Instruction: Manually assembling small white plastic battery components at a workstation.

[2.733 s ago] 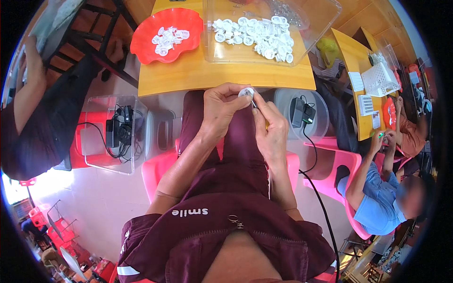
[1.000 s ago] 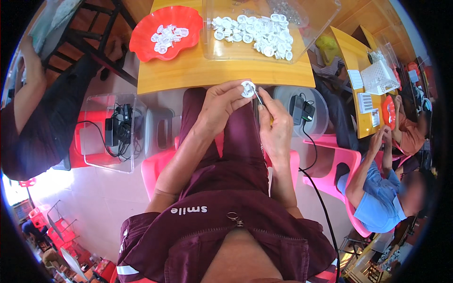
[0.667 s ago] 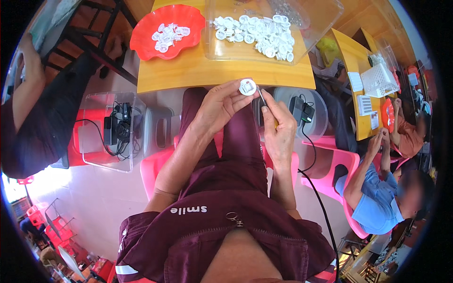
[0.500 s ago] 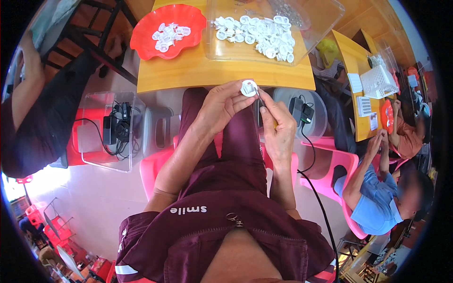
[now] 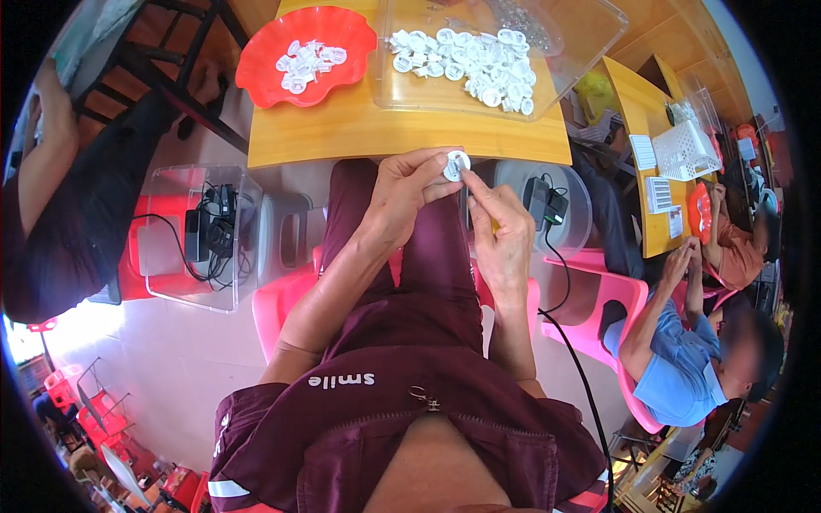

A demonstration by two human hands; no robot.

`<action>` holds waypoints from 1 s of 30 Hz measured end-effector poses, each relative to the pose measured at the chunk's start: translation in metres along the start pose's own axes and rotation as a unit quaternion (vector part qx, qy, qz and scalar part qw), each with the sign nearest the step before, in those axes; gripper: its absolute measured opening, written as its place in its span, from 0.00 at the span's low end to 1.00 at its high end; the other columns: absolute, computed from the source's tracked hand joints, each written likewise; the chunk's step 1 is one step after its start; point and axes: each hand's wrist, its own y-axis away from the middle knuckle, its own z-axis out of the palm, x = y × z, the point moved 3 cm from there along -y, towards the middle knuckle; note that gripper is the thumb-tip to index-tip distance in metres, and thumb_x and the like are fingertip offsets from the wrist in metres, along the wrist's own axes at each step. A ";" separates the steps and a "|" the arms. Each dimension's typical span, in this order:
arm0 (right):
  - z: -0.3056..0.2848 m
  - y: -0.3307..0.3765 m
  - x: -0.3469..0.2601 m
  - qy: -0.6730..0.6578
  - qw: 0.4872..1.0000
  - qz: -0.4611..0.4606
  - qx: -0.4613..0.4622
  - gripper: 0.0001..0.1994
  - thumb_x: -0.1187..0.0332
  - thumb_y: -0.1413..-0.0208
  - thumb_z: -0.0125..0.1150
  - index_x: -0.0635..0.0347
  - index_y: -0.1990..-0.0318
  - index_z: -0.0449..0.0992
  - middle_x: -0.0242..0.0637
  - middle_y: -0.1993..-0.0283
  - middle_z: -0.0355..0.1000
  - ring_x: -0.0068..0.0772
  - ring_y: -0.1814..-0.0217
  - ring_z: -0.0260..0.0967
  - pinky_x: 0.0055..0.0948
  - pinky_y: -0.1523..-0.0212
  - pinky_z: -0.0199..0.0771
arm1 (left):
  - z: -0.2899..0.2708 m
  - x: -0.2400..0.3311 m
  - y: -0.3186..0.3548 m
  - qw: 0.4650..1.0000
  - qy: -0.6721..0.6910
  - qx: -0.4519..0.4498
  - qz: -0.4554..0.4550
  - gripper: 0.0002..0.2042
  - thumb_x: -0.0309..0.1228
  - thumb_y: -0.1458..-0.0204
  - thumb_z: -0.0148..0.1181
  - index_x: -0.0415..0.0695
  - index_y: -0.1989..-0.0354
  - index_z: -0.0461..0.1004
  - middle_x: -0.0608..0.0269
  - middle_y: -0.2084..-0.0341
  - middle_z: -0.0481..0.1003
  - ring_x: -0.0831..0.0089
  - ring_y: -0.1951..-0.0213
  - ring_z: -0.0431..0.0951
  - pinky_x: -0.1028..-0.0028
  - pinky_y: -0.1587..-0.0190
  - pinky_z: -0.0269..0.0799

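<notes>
My left hand (image 5: 409,190) pinches a small round white plastic part (image 5: 456,164) just below the near edge of the yellow table (image 5: 342,137). My right hand (image 5: 500,235) touches that part from the right with thumb and forefinger; whether it holds a thin tool I cannot tell. Both hands hover over my lap. On the table, a clear tray (image 5: 590,34) holds several more white parts (image 5: 479,64), and a red scalloped bowl (image 5: 256,73) holds several white pieces (image 5: 304,61).
A clear box (image 5: 167,282) with a black adapter and cables stands on the floor at left, beside a pink chair (image 5: 278,303). Another adapter (image 5: 543,201) lies in a round container at right. A person in blue (image 5: 684,359) sits at right; another person's arm (image 5: 38,167) is at left.
My hands rose slightly toward the table edge, the left turning the white part face-up. The right hand's fingers came back onto the part after briefly drawing apart.
</notes>
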 end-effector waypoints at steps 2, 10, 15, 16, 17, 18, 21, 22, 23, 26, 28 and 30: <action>0.001 0.001 0.000 0.004 1.000 0.004 -0.015 0.16 0.80 0.49 0.54 0.56 0.53 0.76 0.34 0.78 0.58 0.24 0.77 0.57 0.23 0.73 0.59 | -0.001 -0.001 0.000 1.000 0.005 -0.004 0.000 0.11 0.27 0.42 0.49 0.37 0.55 0.73 0.56 0.59 0.75 0.71 0.57 0.77 0.73 0.54 0.76; 0.006 0.002 -0.001 0.002 1.000 -0.001 0.013 0.15 0.78 0.50 0.56 0.52 0.54 0.77 0.40 0.78 0.61 0.38 0.78 0.63 0.33 0.74 0.63 | 0.001 0.000 0.002 1.000 -0.014 0.003 0.023 0.11 0.27 0.43 0.50 0.37 0.55 0.73 0.57 0.59 0.76 0.72 0.58 0.77 0.73 0.55 0.77; 0.012 0.004 0.000 -0.016 1.000 -0.001 0.024 0.17 0.82 0.49 0.53 0.55 0.52 0.76 0.37 0.78 0.59 0.28 0.77 0.58 0.25 0.73 0.60 | 0.000 -0.001 0.002 0.998 -0.036 0.020 0.037 0.11 0.27 0.43 0.50 0.36 0.54 0.73 0.57 0.60 0.76 0.72 0.58 0.77 0.75 0.55 0.77; 0.015 0.003 0.001 -0.002 1.000 0.005 0.017 0.16 0.80 0.49 0.54 0.54 0.53 0.76 0.39 0.78 0.60 0.35 0.77 0.61 0.30 0.73 0.62 | -0.002 -0.002 0.002 0.998 -0.042 0.029 0.040 0.11 0.27 0.43 0.50 0.36 0.54 0.73 0.57 0.60 0.76 0.72 0.58 0.77 0.75 0.56 0.77; 0.018 0.003 0.001 0.012 1.000 0.011 0.010 0.16 0.77 0.48 0.55 0.52 0.53 0.76 0.41 0.77 0.61 0.41 0.76 0.64 0.34 0.74 0.64 | -0.003 -0.003 0.001 0.998 -0.043 0.028 0.040 0.11 0.27 0.43 0.50 0.36 0.54 0.73 0.57 0.60 0.76 0.72 0.58 0.77 0.75 0.56 0.77; 0.020 0.002 0.001 0.011 1.000 0.011 0.011 0.16 0.77 0.48 0.55 0.52 0.53 0.76 0.41 0.77 0.61 0.41 0.76 0.64 0.34 0.74 0.64 | -0.006 -0.005 0.000 0.998 -0.041 0.040 0.038 0.11 0.27 0.43 0.50 0.36 0.54 0.73 0.57 0.60 0.76 0.71 0.58 0.77 0.75 0.56 0.77; 0.027 -0.001 -0.003 0.031 0.999 0.002 0.009 0.17 0.82 0.49 0.53 0.55 0.52 0.75 0.41 0.79 0.58 0.35 0.78 0.59 0.31 0.75 0.60 | -0.013 -0.010 -0.003 0.996 -0.034 0.059 0.048 0.12 0.26 0.43 0.50 0.35 0.53 0.72 0.56 0.60 0.75 0.70 0.58 0.77 0.74 0.56 0.77; 0.028 -0.003 -0.004 0.043 0.999 -0.002 0.009 0.17 0.81 0.49 0.53 0.55 0.52 0.75 0.42 0.78 0.58 0.37 0.78 0.60 0.33 0.74 0.61 | -0.013 -0.009 -0.003 0.996 -0.027 0.064 0.057 0.12 0.26 0.43 0.50 0.35 0.53 0.72 0.56 0.60 0.75 0.69 0.58 0.77 0.74 0.56 0.77; 0.029 -0.005 -0.005 0.055 0.998 -0.007 0.009 0.17 0.81 0.49 0.54 0.55 0.52 0.75 0.42 0.78 0.58 0.39 0.78 0.60 0.34 0.74 0.61 | -0.011 -0.007 -0.004 0.996 -0.028 0.064 0.058 0.12 0.26 0.43 0.50 0.35 0.53 0.72 0.56 0.60 0.75 0.69 0.58 0.77 0.74 0.56 0.77; 0.035 -0.010 -0.005 0.078 0.997 -0.022 0.016 0.17 0.81 0.50 0.54 0.56 0.52 0.75 0.43 0.78 0.59 0.41 0.77 0.61 0.35 0.73 0.62 | -0.008 -0.002 -0.003 0.993 -0.030 0.074 0.082 0.12 0.26 0.43 0.51 0.34 0.54 0.72 0.56 0.60 0.75 0.68 0.58 0.77 0.73 0.55 0.76; 0.037 -0.010 0.001 0.072 0.997 -0.019 0.016 0.15 0.76 0.48 0.53 0.51 0.52 0.75 0.42 0.74 0.64 0.47 0.74 0.67 0.43 0.74 0.67 | -0.008 -0.002 -0.005 0.987 -0.059 0.102 0.109 0.11 0.25 0.44 0.51 0.34 0.55 0.73 0.57 0.60 0.75 0.68 0.59 0.77 0.74 0.55 0.76; 0.036 -0.011 -0.001 0.022 0.999 -0.035 0.020 0.16 0.77 0.48 0.54 0.52 0.51 0.75 0.43 0.75 0.63 0.45 0.74 0.67 0.40 0.72 0.67 | -0.015 0.007 -0.004 0.986 -0.067 0.091 0.125 0.11 0.26 0.44 0.52 0.36 0.55 0.74 0.62 0.61 0.76 0.77 0.59 0.74 0.76 0.56 0.73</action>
